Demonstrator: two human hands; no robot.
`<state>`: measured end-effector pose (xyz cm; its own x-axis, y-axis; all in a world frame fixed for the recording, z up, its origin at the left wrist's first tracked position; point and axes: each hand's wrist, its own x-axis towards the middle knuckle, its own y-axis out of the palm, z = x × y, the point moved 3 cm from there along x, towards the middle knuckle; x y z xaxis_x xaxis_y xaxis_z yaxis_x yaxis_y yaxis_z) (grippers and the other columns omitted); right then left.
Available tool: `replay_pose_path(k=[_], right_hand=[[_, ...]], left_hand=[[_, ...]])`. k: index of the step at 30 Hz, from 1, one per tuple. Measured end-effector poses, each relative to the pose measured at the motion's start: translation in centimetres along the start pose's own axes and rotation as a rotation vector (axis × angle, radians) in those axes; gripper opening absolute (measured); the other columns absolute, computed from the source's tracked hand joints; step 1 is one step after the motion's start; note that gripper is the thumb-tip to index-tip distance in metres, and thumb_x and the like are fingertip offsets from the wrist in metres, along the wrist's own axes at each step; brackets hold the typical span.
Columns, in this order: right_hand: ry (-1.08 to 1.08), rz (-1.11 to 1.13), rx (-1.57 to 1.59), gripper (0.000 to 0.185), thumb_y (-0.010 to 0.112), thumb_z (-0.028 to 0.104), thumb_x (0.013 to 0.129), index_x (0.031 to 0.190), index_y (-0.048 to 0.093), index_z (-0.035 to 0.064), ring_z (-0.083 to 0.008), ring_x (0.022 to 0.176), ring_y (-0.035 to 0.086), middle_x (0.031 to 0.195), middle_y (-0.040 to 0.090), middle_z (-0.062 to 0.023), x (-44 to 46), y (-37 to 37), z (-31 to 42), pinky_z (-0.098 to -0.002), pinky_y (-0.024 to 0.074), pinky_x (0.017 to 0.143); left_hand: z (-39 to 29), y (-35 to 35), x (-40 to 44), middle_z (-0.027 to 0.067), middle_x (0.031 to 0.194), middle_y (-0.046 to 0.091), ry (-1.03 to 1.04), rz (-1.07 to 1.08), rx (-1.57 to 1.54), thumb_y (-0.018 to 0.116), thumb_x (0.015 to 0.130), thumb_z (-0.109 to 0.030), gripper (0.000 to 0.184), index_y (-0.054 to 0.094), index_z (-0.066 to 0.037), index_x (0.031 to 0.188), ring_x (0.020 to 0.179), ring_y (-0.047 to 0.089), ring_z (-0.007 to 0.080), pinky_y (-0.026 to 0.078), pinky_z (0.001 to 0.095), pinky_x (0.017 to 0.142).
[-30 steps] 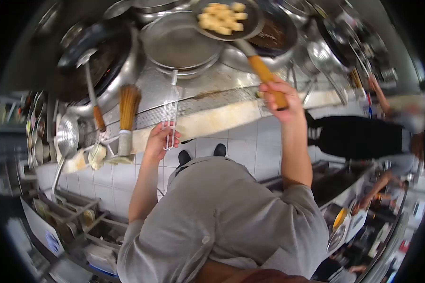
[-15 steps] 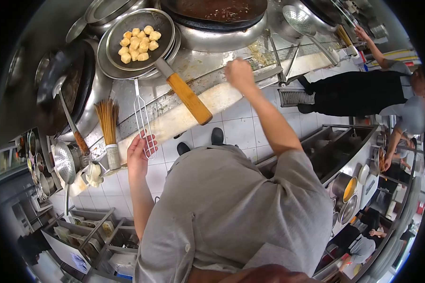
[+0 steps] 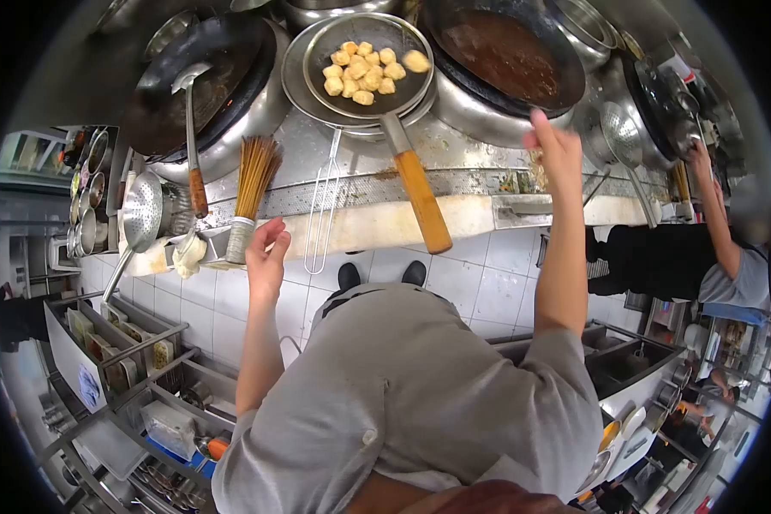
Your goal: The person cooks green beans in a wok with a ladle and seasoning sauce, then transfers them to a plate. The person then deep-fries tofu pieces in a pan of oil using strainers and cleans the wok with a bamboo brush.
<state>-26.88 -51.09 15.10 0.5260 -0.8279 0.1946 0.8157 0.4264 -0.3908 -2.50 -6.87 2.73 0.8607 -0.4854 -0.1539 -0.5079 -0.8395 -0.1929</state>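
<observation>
My left hand (image 3: 265,257) hangs open in front of the counter edge, fingers apart and nothing in them. Beside it are a bamboo wok brush (image 3: 256,184) and the looped wire handle (image 3: 320,223) of a strainer, not touching the hand. Near the rim of a wok of brown liquid (image 3: 497,56), my right hand (image 3: 558,154) is raised with fingers apart, slightly blurred and holding nothing visible. Between the hands, a wooden-handled mesh strainer (image 3: 421,193) rests on other strainers, holding golden fried cubes (image 3: 367,73). One blurred cube (image 3: 416,61) shows apart at its right side.
A second wok (image 3: 158,103) with a ladle (image 3: 191,128) in it stands at the left. A perforated skimmer (image 3: 142,210) leans nearby over a white cloth (image 3: 189,254). At the right, a person in a black apron (image 3: 651,261) works beside another wok (image 3: 651,103).
The view has turned right. My left hand has come away from the wire handle, and my right hand has moved up near the brown-liquid wok. A separate cube now shows at the strainer's right.
</observation>
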Motion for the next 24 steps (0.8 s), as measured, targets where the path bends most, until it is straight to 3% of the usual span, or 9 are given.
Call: replay_pose_path(k=[2, 4, 7, 10, 11, 13, 15, 21, 24], right_hand=[[0.183, 0.181, 0.143, 0.044, 0.058, 0.029, 0.092, 0.054, 0.052, 0.0067, -0.0130, 0.055, 0.052, 0.066, 0.061, -0.0061, -5.4, -0.1, -0.7, -0.0273, 0.0406, 0.050], [0.348, 0.312, 0.240, 0.031, 0.051, 0.031, 0.095, 0.080, 0.060, 0.0056, -0.0146, 0.060, 0.056, 0.070, 0.059, -0.0041, -12.7, 2.0, -6.5, -0.0294, 0.0479, 0.052], [0.738, 0.374, 0.142, 0.015, 0.060, 0.020, 0.084, 0.078, 0.063, 0.0065, -0.0134, 0.060, 0.058, 0.069, 0.061, -0.0018, -24.3, 6.0, -18.1, -0.0292, 0.0472, 0.047], [0.813, 0.598, -0.717, 0.036, 0.063, 0.039, 0.083, 0.086, 0.072, 0.0045, -0.0377, 0.073, 0.067, 0.077, 0.070, -0.0181, -43.7, 5.2, -40.2, -0.0470, 0.0535, 0.071], [0.089, 0.470, -0.971, 0.037, 0.065, 0.042, 0.082, 0.088, 0.073, 0.0058, -0.0349, 0.068, 0.067, 0.085, 0.071, -0.0196, -48.8, 4.6, -37.5, -0.0436, 0.0546, 0.069], [1.405, 0.386, -0.518, 0.036, 0.064, 0.037, 0.085, 0.102, 0.069, 0.0059, -0.0317, 0.074, 0.067, 0.091, 0.070, -0.0185, -53.3, 3.2, -34.6, -0.0409, 0.0545, 0.069], [1.781, 0.143, -0.335, 0.040, 0.063, 0.033, 0.088, 0.117, 0.065, 0.0061, -0.0286, 0.080, 0.067, 0.097, 0.069, -0.0174, -54.9, 3.8, -26.4, -0.0382, 0.0543, 0.070], [1.304, -0.356, -0.435, 0.040, 0.068, 0.041, 0.083, 0.089, 0.068, 0.0008, -0.0397, 0.095, 0.065, 0.095, 0.068, -0.0237, -61.2, 8.1, -19.7, -0.0476, 0.0499, 0.082], [1.302, -0.464, -0.412, 0.037, 0.065, 0.040, 0.085, 0.085, 0.069, 0.0032, -0.0412, 0.097, 0.064, 0.094, 0.068, -0.0237, -61.7, 12.0, -17.0, -0.0485, 0.0497, 0.083]], left_hand=[[-1.8, 0.0, -0.1, 0.0078, 0.111, 0.065, 0.110, -0.072, -0.012, 0.065, 0.093, -0.016, 0.025, 0.066, 0.000, 0.112, 0.099, 0.059, 0.0132, 0.048, 0.0280, 0.083], [-3.1, 0.3, 0.7, 0.0081, 0.109, 0.065, 0.184, -0.076, -0.059, 0.065, 0.093, -0.014, 0.019, 0.067, 0.001, 0.105, 0.098, 0.058, 0.0129, 0.047, 0.0269, 0.082], [-5.6, 1.3, 2.4, 0.0090, 0.105, 0.066, 0.293, -0.006, -0.076, 0.064, 0.094, -0.010, 0.013, 0.067, 0.002, 0.089, 0.092, 0.058, 0.0118, 0.047, 0.0250, 0.079], [-7.3, 3.6, 3.9, 0.0088, 0.095, 0.067, 0.341, 0.146, -0.148, 0.063, 0.094, -0.008, 0.018, 0.066, 0.002, 0.079, 0.081, 0.059, 0.0112, 0.047, 0.0242, 0.074], [-7.7, 4.5, 4.0, 0.0083, 0.091, 0.067, 0.319, 0.218, -0.167, 0.062, 0.094, -0.009, 0.020, 0.065, 0.002, 0.077, 0.078, 0.059, 0.0113, 0.047, 0.0241, 0.072], [-8.6, 5.8, 4.1, 0.0072, 0.083, 0.067, 0.277, 0.390, -0.180, 0.062, 0.095, -0.009, 0.024, 0.064, 0.002, 0.074, 0.073, 0.059, 0.0114, 0.047, 0.0240, 0.069], [-8.6, 7.1, 3.5, 0.0055, 0.071, 0.064, 0.258, 0.555, -0.181, 0.062, 0.095, -0.013, 0.030, 0.063, 0.002, 0.069, 0.066, 0.058, 0.0109, 0.046, 0.0234, 0.063], [-7.6, 11.8, -0.5, 0.0051, 0.072, 0.064, 0.088, 1.163, 0.083, 0.059, 0.096, -0.014, 0.025, 0.063, 0.001, 0.076, 0.064, 0.056, 0.0106, 0.044, 0.0243, 0.062], [-8.3, 13.4, -3.1, 0.0061, 0.081, 0.066, 0.392, 1.506, 0.337, 0.062, 0.093, -0.017, 0.019, 0.065, 0.001, 0.097, 0.071, 0.060, 0.0121, 0.048, 0.0257, 0.067]])
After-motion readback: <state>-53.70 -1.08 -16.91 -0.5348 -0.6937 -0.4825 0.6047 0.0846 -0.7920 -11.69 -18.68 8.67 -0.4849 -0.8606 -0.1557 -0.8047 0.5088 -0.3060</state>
